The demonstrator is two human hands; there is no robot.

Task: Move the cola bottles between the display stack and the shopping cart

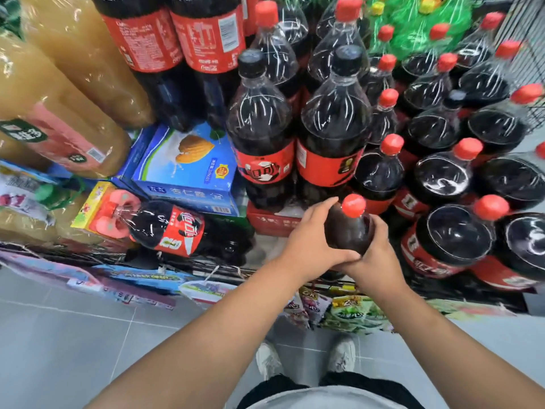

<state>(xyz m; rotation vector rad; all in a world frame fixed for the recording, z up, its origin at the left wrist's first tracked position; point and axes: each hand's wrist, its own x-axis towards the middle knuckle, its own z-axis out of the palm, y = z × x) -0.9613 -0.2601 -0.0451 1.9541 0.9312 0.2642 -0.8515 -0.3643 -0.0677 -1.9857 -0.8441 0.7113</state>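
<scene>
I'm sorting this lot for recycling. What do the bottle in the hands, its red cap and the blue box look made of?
The held bottle: clear glossy plastic, most likely; dark cola shows through and light glints on it. Its cap: opaque red plastic, smooth with a dull sheen. The blue box: probably printed cardboard, with crisp folded edges and a slight gloss.

Upright cola bottles (330, 119) crowd behind; tiled floor (73, 343) open below

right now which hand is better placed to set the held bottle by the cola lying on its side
Left, probably: the left hand grips the held bottle on the side nearer the lying bottle; the right hand sits farther.
</scene>
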